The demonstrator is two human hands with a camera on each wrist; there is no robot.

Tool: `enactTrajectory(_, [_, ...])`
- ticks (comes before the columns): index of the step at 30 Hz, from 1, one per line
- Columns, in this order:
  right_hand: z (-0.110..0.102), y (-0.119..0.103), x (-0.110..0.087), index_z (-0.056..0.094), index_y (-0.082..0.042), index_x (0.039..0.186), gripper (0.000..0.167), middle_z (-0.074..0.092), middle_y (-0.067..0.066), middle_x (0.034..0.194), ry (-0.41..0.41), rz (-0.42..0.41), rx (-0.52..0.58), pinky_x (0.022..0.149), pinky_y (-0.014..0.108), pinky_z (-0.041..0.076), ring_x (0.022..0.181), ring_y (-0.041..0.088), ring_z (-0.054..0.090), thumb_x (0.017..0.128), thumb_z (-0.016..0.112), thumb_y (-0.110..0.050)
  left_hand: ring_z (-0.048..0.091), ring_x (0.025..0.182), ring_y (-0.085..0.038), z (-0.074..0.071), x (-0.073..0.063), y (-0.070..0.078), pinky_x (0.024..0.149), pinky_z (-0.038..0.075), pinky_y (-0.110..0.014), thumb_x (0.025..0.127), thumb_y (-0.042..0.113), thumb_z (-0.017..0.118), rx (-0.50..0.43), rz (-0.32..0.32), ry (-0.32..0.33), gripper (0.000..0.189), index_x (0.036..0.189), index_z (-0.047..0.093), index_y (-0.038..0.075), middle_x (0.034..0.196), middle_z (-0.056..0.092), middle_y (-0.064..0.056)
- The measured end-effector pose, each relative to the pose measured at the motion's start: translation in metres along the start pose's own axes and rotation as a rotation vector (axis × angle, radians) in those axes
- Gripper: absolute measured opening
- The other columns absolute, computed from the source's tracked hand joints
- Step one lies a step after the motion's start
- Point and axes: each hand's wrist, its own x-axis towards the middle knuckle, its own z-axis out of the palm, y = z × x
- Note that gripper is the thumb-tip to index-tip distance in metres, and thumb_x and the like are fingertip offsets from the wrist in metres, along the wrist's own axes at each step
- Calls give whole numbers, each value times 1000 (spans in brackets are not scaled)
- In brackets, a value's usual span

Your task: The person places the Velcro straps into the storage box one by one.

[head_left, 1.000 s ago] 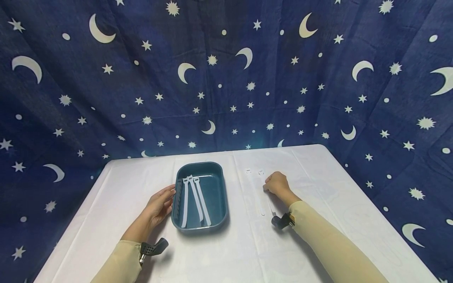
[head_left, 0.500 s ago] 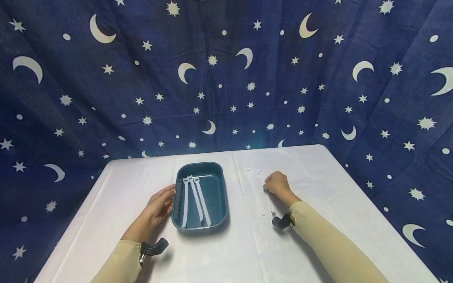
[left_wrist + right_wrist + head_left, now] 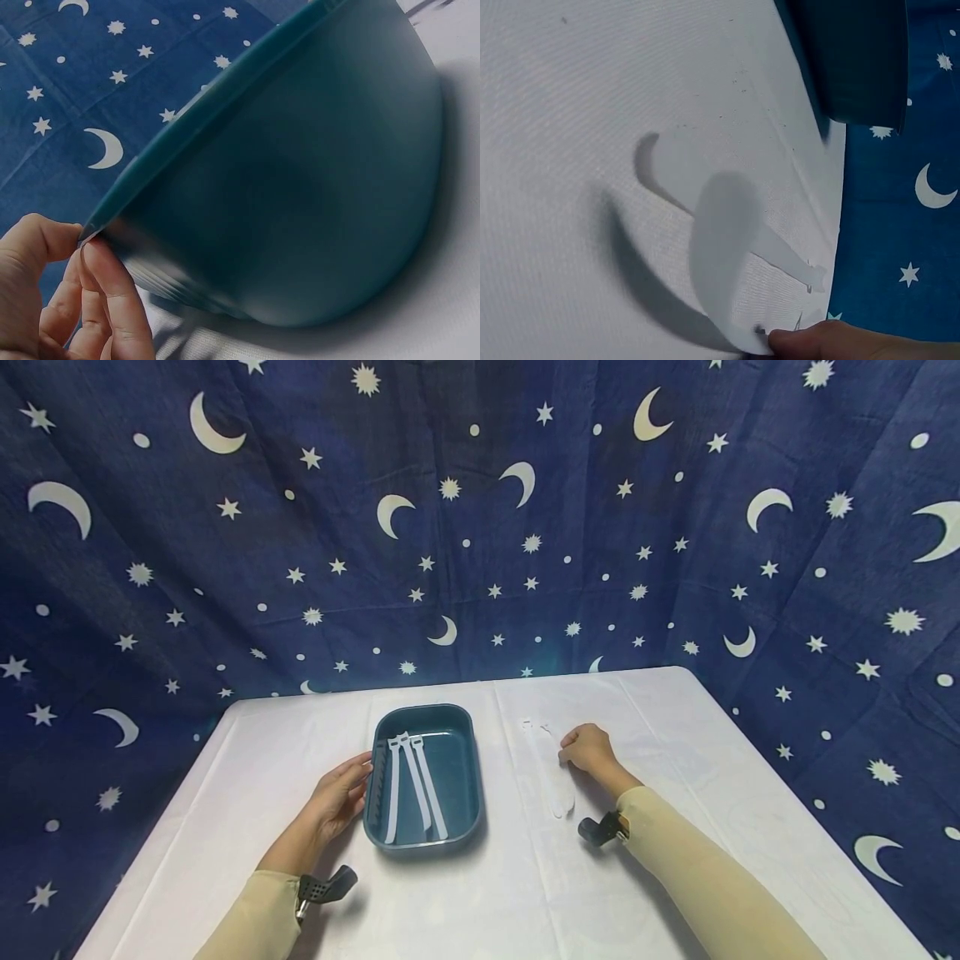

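My left hand (image 3: pixel 339 797) pinches the left rim of a dark teal plastic tray (image 3: pixel 459 785), thumb on one side and fingers on the other in the left wrist view. Several white hook-and-loop cable ties (image 3: pixel 429 789) lie lengthwise inside it, slotted heads at the far end. To the tray's right, my right hand (image 3: pixel 590 753) pinches another white cable tie (image 3: pixel 724 240) near its middle. That tie's rounded tail curves up off the cloth, casting a shadow. Just left of it, one more white cable tie (image 3: pixel 542 768) lies flat on the table, hard to see against the white.
A white cloth covers the table (image 3: pixel 480 910). Behind and at the sides hangs a dark blue curtain (image 3: pixel 480 585) with moons and stars. Black wrist-worn devices (image 3: pixel 327 885) sit at both cuffs.
The cable tie in my right hand has turned; its head and tail now lie closer to the flat tie on its left. My left hand and the tray stay in place.
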Motion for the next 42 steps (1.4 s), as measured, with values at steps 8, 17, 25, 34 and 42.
enactTrajectory(8, [-2,1,1,67,1,89,15,63,11,82,-45,35,32,55,23,51,68,19,59,76,72,-4,64,78,-2,0,0,0,65,58,-14,96,17,56,-10,10,-8,53,147,43,10,95,65,7])
enactTrajectory(17, [-5,8,9,69,6,95,22,67,12,79,-114,85,118,56,20,57,58,11,62,74,70,-2,64,90,-4,-1,4,-2,79,59,-18,96,17,55,-8,3,-2,53,147,42,10,101,65,7])
enactTrajectory(25, [-8,7,11,69,6,99,23,67,10,76,-157,144,126,54,17,55,55,9,61,77,68,-2,63,84,-3,-1,3,-1,70,58,-15,96,18,55,-2,1,-7,54,148,42,11,98,66,8])
enactTrajectory(34, [-10,8,16,68,9,101,28,64,5,68,-206,173,150,53,15,55,51,5,60,76,66,-1,64,83,-3,1,4,-3,71,60,-17,95,16,56,-5,16,-2,53,146,44,10,96,66,7])
enactTrajectory(42, [-14,5,12,66,9,103,30,59,3,69,-281,225,321,57,17,58,56,8,59,74,65,1,64,78,-2,-1,3,-2,66,59,-14,96,16,55,-6,15,-13,54,148,41,9,94,67,8])
